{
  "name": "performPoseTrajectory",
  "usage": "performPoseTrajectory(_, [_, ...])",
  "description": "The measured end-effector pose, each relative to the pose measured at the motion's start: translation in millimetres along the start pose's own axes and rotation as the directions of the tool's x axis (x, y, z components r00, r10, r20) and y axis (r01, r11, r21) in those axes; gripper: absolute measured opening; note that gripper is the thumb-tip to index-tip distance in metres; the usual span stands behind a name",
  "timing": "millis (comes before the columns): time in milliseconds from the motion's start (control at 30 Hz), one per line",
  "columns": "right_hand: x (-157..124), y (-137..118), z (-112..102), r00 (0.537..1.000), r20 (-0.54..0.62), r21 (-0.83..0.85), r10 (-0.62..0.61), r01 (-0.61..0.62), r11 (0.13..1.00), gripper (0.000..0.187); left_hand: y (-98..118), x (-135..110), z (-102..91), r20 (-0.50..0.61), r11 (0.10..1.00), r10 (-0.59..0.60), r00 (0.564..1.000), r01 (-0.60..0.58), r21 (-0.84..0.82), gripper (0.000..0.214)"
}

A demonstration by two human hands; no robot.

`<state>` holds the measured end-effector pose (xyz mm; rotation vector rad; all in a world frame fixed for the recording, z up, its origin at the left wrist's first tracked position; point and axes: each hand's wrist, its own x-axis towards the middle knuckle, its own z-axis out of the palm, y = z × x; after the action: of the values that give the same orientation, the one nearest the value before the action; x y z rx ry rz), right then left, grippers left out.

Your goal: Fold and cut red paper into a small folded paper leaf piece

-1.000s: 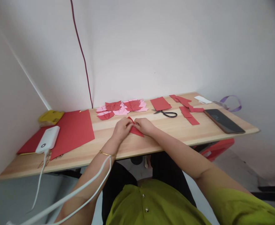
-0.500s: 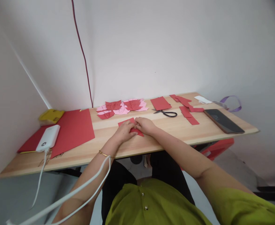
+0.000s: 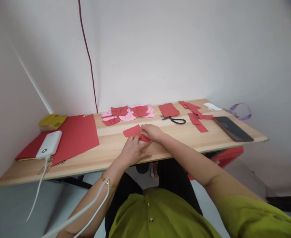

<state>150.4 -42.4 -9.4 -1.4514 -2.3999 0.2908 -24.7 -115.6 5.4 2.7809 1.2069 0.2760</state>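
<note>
A small sheet of red paper (image 3: 131, 131) lies near the front edge of the wooden table (image 3: 110, 154). My right hand (image 3: 151, 132) has its fingers curled and pinched on the paper's right edge. At the paper's near edge, my left hand (image 3: 133, 149) is spread, its fingertips touching or just over the sheet. Behind them are folded red and pink paper pieces (image 3: 127, 114). A square red paper (image 3: 169, 109) partly covers the blades of black-handled scissors (image 3: 177, 121).
Large red sheets (image 3: 82, 135), a white power bank (image 3: 49, 144) with a cable and a yellow packet (image 3: 52, 122) are at left. Red paper strips (image 3: 197, 122), a phone (image 3: 233, 129), a white slip (image 3: 212, 106) and a purple strap (image 3: 244, 112) are at right.
My left hand has drawn back toward me and spread its fingers, uncovering more of the red paper. My right hand stays at the paper's right edge. The view has shifted slightly.
</note>
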Motion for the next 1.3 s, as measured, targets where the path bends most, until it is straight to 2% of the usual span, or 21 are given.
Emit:
performPoseTrajectory(233, [0,-2,-4,1.0,0.024,-0.016,0.011,-0.011,1.0,0.013,10,-3,-0.5,0.027,0.998,-0.061,0.998,0.061,0.003,0.075])
performPoseTrajectory(500, [-1,-4,-4,1.0,0.024,0.006,0.003,-0.003,1.0,0.012,27,-9,9.6,0.106,0.965,-0.261,0.96,0.261,0.008,0.089])
performPoseTrajectory(600, [1,-2,-5,0.999,0.029,0.012,-0.02,0.02,1.0,0.013,28,-11,12.0,0.108,0.954,-0.3,0.948,0.299,0.03,0.089])
performPoseTrajectory(733, [-3,1,-16,0.996,0.056,0.057,-0.074,0.071,0.996,0.016,26,-12,9.5,0.125,0.959,-0.284,0.951,0.279,0.059,0.083])
performPoseTrajectory(833, [-19,-3,-22,0.967,0.024,0.127,-0.252,0.247,0.961,0.026,24,-12,8.4,0.134,0.963,-0.265,0.955,0.256,0.081,0.085])
performPoseTrajectory(900, [-34,-7,-21,0.938,0.056,0.101,-0.343,0.336,0.936,0.027,25,-12,8.8,0.129,0.963,-0.263,0.956,0.252,0.094,0.088])
performPoseTrajectory(1033, [-54,-9,-14,0.94,0.048,0.057,-0.337,0.334,0.941,0.034,23,-13,8.6,0.123,0.965,-0.246,0.961,0.231,0.122,0.096])
performPoseTrajectory(1200, [-58,-7,-15,0.929,0.11,0.007,-0.355,0.356,0.934,0.039,12,-19,2.0,0.13,0.973,-0.191,0.973,0.17,0.156,0.104])
performPoseTrajectory(1300, [-65,-13,-20,0.943,0.134,-0.035,-0.304,0.311,0.95,0.04,6,-23,-2.6,0.138,0.979,-0.153,0.979,0.132,0.152,0.105])
